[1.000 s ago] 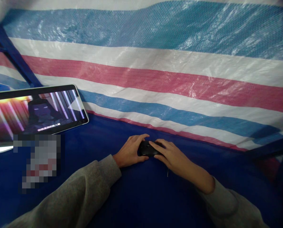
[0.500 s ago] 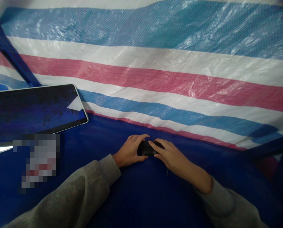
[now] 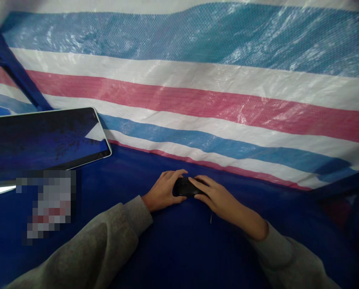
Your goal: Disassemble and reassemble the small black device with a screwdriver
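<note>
Since the earlier frames both hands and the small black object have shifted only very slightly; the tablet, bright a second ago, now shows a dark picture. The black object lies on the blue surface, well to the right of the tablet and just below the striped tarp. The left hand cups its left end, fingers curled round it. The right hand covers its right end, fingers bent over the top.
</note>
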A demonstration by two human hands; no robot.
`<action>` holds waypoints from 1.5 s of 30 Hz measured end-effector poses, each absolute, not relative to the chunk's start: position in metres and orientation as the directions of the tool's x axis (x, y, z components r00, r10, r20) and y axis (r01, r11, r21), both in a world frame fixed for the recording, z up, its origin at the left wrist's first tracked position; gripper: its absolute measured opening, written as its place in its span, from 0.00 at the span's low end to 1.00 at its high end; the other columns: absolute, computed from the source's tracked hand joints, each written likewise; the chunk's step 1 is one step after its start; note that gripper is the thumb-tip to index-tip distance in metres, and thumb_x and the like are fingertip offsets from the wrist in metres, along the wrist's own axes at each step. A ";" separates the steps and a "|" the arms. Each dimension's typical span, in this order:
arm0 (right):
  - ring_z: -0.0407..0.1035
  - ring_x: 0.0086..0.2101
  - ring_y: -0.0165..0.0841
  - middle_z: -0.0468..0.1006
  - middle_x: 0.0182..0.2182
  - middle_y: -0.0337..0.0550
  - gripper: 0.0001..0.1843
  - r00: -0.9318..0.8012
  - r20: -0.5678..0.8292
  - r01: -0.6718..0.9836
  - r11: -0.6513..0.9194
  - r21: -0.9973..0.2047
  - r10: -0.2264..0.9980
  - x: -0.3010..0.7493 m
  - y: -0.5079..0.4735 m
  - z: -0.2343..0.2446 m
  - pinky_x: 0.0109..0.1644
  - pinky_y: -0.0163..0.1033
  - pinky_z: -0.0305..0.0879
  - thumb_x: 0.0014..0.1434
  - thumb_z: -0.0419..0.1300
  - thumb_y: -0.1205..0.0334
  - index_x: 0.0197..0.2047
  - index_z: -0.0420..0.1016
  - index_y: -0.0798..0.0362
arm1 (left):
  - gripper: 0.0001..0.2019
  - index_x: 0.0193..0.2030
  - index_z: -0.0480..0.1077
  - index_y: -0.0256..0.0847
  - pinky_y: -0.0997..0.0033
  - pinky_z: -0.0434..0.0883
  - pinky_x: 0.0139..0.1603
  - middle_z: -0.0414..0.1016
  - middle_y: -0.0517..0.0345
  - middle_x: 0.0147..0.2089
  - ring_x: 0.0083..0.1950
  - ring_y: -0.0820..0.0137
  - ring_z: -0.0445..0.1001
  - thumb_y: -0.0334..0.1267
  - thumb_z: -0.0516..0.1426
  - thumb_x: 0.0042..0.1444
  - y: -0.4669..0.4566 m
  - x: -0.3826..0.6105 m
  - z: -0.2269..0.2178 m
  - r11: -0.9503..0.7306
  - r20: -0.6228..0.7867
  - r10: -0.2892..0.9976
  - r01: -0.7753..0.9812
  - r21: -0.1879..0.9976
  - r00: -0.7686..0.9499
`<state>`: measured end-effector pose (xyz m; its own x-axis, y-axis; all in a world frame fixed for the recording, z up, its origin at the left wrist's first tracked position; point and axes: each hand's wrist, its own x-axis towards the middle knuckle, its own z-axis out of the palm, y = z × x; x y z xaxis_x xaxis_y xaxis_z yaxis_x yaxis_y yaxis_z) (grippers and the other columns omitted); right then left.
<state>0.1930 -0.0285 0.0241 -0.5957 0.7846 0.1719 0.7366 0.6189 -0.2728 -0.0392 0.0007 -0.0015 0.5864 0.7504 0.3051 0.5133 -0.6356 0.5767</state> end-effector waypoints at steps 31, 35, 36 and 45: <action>0.71 0.50 0.39 0.76 0.51 0.49 0.22 -0.398 0.221 0.702 0.451 -0.552 0.890 0.191 -0.025 0.028 0.55 0.49 0.66 0.62 0.55 0.56 0.59 0.67 0.52 | 0.20 0.62 0.59 0.43 0.54 0.57 0.66 0.66 0.49 0.62 0.64 0.62 0.62 0.44 0.50 0.65 -0.006 -0.040 0.005 -0.693 0.464 0.721 0.562 0.452 0.515; 0.72 0.48 0.39 0.78 0.49 0.49 0.21 -0.345 0.226 0.730 0.412 -0.545 0.911 0.187 -0.025 0.028 0.54 0.48 0.66 0.64 0.52 0.52 0.56 0.71 0.53 | 0.24 0.64 0.59 0.45 0.49 0.55 0.66 0.58 0.46 0.66 0.67 0.56 0.56 0.48 0.54 0.63 -0.007 -0.038 0.003 -0.807 0.478 0.586 0.519 0.281 0.654; 0.72 0.49 0.39 0.78 0.49 0.49 0.21 -0.333 0.245 0.751 0.413 -0.515 0.911 0.188 -0.024 0.030 0.55 0.48 0.65 0.64 0.51 0.52 0.54 0.72 0.53 | 0.23 0.64 0.60 0.46 0.48 0.54 0.67 0.60 0.46 0.65 0.67 0.57 0.57 0.47 0.53 0.63 -0.006 -0.037 0.002 -0.820 0.457 0.570 0.512 0.258 0.683; 0.75 0.35 0.47 0.81 0.34 0.54 0.19 -0.085 0.088 0.993 0.091 -0.070 0.993 0.218 -0.016 0.039 0.36 0.46 0.66 0.60 0.55 0.49 0.47 0.74 0.52 | 0.20 0.62 0.63 0.51 0.48 0.57 0.64 0.64 0.49 0.62 0.62 0.58 0.63 0.45 0.53 0.63 -0.004 -0.035 0.002 -0.792 0.428 0.610 0.536 0.293 0.667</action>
<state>0.2181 -0.0161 0.0387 -0.0846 0.9925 0.0881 0.9934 0.0909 -0.0702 -0.0347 -0.0044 0.0019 0.6671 0.6101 0.4276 0.5359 -0.7917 0.2935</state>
